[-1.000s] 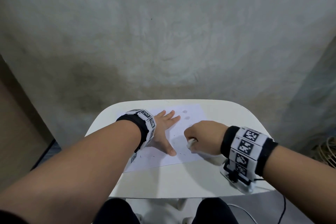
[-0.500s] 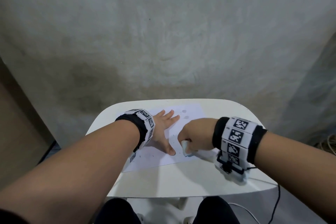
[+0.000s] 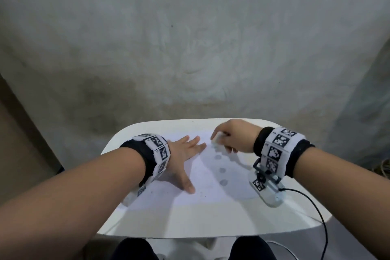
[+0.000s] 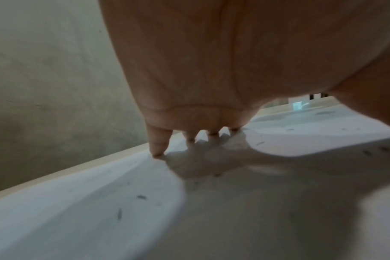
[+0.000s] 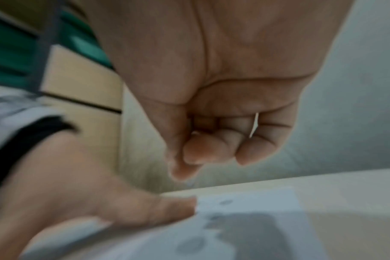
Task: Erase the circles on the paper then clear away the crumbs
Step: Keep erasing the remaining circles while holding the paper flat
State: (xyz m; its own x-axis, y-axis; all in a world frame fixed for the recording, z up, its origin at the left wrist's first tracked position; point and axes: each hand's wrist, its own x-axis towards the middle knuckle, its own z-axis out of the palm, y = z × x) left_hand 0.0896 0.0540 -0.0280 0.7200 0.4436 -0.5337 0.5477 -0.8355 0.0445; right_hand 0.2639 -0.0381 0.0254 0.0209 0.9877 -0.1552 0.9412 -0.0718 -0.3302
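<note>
A white sheet of paper (image 3: 211,188) lies on a small white table (image 3: 190,221). Grey filled circles (image 3: 223,182) run in a column down the sheet, also blurred in the right wrist view (image 5: 189,246). My left hand (image 3: 183,158) lies flat on the paper's left part, fingers spread and straight, fingertips (image 4: 156,153) on the sheet. My right hand (image 3: 230,137) hovers over the paper's far end, its fingers curled round a white eraser (image 3: 217,138). Dark eraser crumbs (image 3: 200,193) lie scattered on the paper near the left thumb, and they show as specks (image 4: 141,197) in the left wrist view.
A rough grey wall (image 3: 190,38) stands right behind the table. A black cable (image 3: 316,213) runs from the right wrist device over the table's right edge. My knees (image 3: 135,249) sit under the front edge. A wooden panel (image 3: 12,143) is at the left.
My right hand with the eraser has moved from the paper's near middle up to its far end, uncovering the column of circles. The left hand has stayed flat in place.
</note>
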